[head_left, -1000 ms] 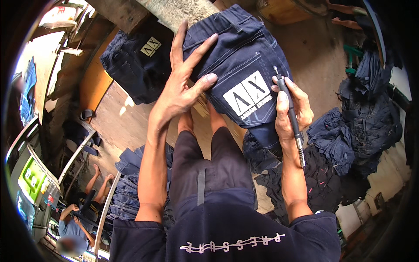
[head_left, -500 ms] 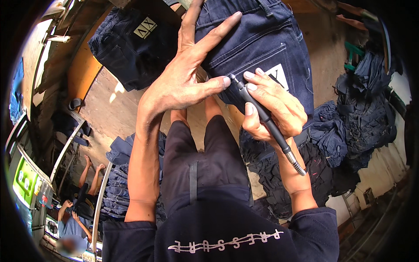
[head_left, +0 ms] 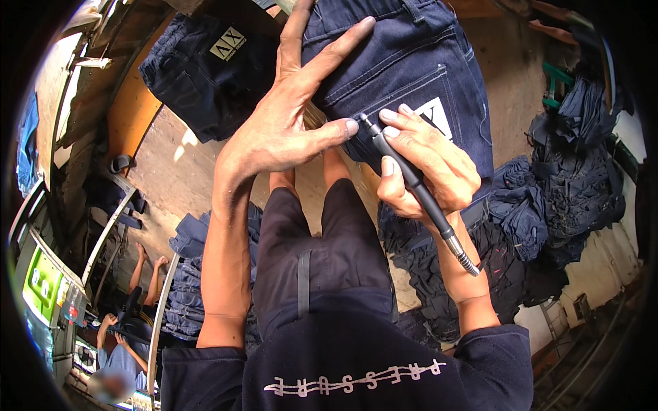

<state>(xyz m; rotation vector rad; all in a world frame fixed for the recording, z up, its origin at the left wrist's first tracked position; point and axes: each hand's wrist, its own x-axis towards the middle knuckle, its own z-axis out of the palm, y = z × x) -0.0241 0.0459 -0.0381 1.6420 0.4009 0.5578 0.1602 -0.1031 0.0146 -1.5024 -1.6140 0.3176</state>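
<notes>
A pair of dark blue denim pants (head_left: 439, 55) with pale stitching is spread out in front of me, its back pocket facing up. My left hand (head_left: 291, 120) is open on the left side of the denim, fingers fanned out and thumb pointing right. Wrapped in the fingers of my right hand (head_left: 439, 164) is a slim black pen-shaped rotary tool handpiece (head_left: 411, 175) with a silvery spring at its rear end. The handpiece's tip meets the pocket's stitched edge, right beside my left thumb. My right fingers partly cover a pale printed patch (head_left: 436, 118) on the pocket.
Another folded dark denim pair (head_left: 199, 75) with a pale patch lies at the far left. Heaps of dark garments (head_left: 576, 185) fill the right side, and a denim stack (head_left: 188, 288) stands by my left arm. Another person (head_left: 123, 349) sits at the lower left.
Both hands, the handpiece and the denim have shifted very slightly left. My grip on the handpiece is the same, and its tip stays beside my left thumb.
</notes>
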